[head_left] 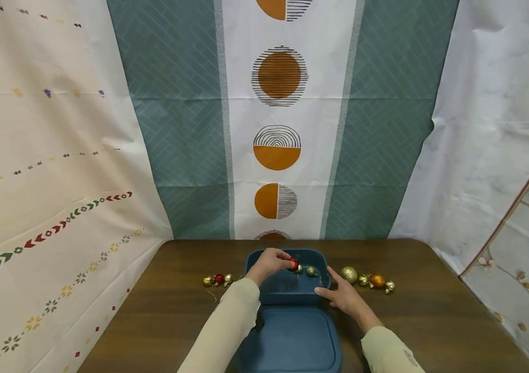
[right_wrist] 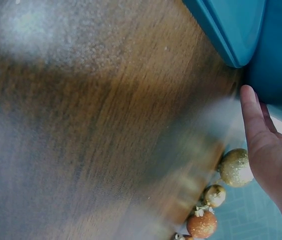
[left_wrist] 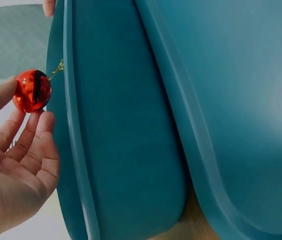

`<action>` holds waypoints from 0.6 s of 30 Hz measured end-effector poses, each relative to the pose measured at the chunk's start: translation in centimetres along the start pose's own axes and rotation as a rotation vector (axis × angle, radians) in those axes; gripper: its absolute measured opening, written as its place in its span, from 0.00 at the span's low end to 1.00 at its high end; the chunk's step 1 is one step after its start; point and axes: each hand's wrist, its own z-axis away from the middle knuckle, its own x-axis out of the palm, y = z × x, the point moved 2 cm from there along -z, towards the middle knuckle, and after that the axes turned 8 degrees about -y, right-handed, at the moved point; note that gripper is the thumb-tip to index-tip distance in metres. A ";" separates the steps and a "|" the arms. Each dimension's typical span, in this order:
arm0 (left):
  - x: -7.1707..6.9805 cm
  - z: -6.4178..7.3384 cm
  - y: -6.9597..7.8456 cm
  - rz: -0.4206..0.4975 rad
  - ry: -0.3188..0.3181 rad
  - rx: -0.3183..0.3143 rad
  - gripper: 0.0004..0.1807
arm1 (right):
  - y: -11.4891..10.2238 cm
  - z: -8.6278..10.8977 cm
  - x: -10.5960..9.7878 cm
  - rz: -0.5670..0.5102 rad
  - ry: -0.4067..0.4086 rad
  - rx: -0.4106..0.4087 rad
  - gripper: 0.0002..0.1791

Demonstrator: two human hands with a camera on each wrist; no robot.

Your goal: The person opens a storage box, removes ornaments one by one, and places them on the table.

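Note:
A shiny red bauble (left_wrist: 33, 90) with a gold loop is pinched between the thumb and fingertips of my left hand (head_left: 270, 266), over the blue box (head_left: 287, 299). In the left wrist view it is beside the box's rim. Small gold baubles (head_left: 311, 271) lie inside the box near its far side. My right hand (head_left: 344, 296) rests against the box's near right corner, its fingers fairly straight along the wall in the right wrist view. Some of its fingertips are hidden behind the box there.
The blue lid (head_left: 292, 339) lies flat in front of the box. Left of the box sit a dark red bauble (head_left: 219, 279) and gold ones. To the right stands a row with a large glittery gold bauble (head_left: 349, 274) and an orange bauble (head_left: 377, 281) on the wooden table (head_left: 432, 311).

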 end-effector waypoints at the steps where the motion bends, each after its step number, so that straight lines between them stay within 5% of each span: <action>1: -0.2 0.1 0.0 0.001 -0.003 0.001 0.14 | 0.0 0.0 0.0 0.004 0.001 0.001 0.48; 18: -4.8 1.1 -0.9 0.085 0.068 -0.007 0.18 | 0.6 -0.3 0.1 -0.020 0.006 -0.024 0.51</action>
